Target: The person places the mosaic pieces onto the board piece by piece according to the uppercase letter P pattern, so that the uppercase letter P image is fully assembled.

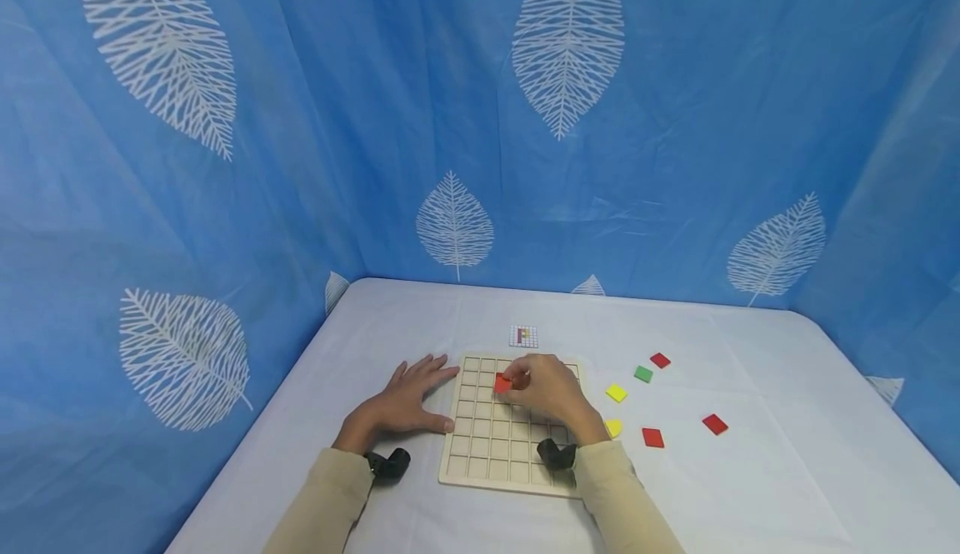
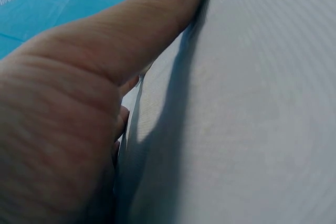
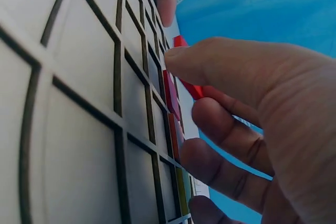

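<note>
Between thumb and fingertips, my right hand (image 1: 551, 387) pinches a red square tile (image 1: 502, 383) over the upper part of a pale wooden grid board (image 1: 480, 468). Part of that tile is hidden behind the thumb in the right wrist view. There, a dark red tile (image 3: 170, 95), an orange-red tile (image 3: 175, 136) and a yellow-green tile (image 3: 183, 190) lie in board cells below the fingers. My left hand (image 1: 405, 396) rests flat with spread fingers at the board's left side, its thumb touching the edge.
A small printed grid card (image 1: 523, 336) with a coloured pattern lies behind the board. To the right are scattered loose tiles: a green tile (image 1: 643, 374), a yellow tile (image 1: 617, 392), a yellow rounded piece (image 1: 614, 428) and several red ones, including a red tile (image 1: 653, 437).
</note>
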`<state>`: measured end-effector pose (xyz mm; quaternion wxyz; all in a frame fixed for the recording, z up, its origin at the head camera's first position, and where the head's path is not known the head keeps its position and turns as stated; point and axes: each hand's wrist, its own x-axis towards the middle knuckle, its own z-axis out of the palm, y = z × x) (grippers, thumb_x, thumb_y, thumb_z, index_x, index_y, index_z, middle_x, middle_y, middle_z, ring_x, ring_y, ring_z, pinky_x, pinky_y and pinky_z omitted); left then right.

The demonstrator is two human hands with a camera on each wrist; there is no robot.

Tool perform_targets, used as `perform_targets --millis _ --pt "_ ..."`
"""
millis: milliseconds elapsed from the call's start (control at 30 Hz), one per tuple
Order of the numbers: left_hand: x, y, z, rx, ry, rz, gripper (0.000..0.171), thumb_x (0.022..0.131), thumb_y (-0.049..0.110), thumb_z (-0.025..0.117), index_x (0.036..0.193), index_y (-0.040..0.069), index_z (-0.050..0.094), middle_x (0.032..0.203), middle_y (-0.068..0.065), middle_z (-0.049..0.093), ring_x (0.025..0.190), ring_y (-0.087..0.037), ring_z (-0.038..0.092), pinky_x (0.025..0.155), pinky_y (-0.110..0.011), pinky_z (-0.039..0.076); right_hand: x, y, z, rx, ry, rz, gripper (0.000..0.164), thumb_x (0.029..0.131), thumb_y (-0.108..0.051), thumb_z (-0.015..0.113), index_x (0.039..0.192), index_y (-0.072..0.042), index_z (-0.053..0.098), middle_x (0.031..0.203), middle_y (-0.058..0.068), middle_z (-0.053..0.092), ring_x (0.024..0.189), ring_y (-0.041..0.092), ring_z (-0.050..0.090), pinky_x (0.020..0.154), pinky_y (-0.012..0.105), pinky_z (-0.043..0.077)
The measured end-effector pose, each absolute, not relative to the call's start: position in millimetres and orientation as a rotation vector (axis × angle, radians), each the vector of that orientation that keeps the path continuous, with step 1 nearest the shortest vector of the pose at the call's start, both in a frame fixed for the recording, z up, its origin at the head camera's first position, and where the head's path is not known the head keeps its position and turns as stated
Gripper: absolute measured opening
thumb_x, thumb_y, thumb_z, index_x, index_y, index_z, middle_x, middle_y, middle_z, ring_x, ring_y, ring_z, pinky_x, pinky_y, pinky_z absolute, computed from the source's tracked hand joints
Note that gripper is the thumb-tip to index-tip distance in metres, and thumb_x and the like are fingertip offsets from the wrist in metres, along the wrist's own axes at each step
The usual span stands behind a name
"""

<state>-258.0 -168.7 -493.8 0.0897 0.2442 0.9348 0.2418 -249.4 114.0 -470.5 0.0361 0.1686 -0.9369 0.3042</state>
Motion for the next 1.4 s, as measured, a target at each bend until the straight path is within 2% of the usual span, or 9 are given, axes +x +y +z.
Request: perform_targets --millis 433,1133,1400 --pt "-257.0 -168.5 -491.4 0.736 2.766 0.731 0.097 0.075 0.066 0.076 0.156 0.029 0.037 0.168 -0.004 0.022 0.158 -0.031 0.01 0.125 -0.062 0.0 -249.7 114.1 -476.5 0.576 -2.9 0.907 0.017 0.078 -0.025 0.084 0.093 -0.021 0.077 0.081 -0.012 0.068 0.07 0.005 0.057 0.065 0.027 0.048" --pt "-258.5 -170.0 -495.1 0.732 2.777 0.727 0.098 0.074 0.068 0.076 0.156 0.03 0.037 0.168 -0.004 0.022 0.158 -0.03 0.01 0.125 -0.062 -0.001 -249.6 113.7 -476.6 0.567 -2.917 1.075 0.017 0.079 -0.019 0.084 0.095 -0.016 0.079 0.076 -0.01 0.066 0.068 0.009 0.055 0.063 0.027 0.047" --pt "-259.1 -169.4 -495.9 0.73 2.779 0.727 0.098 0.074 0.068 0.076 0.156 0.031 0.037 0.168 -0.003 0.022 0.158 -0.03 0.01 0.125 -0.063 0.0 -251.4 117.8 -480.3 0.546 -2.923 1.191 0.02 0.077 -0.017 0.085 0.097 -0.015 0.08 0.073 -0.007 0.062 0.069 0.009 0.053 0.063 0.024 0.045"
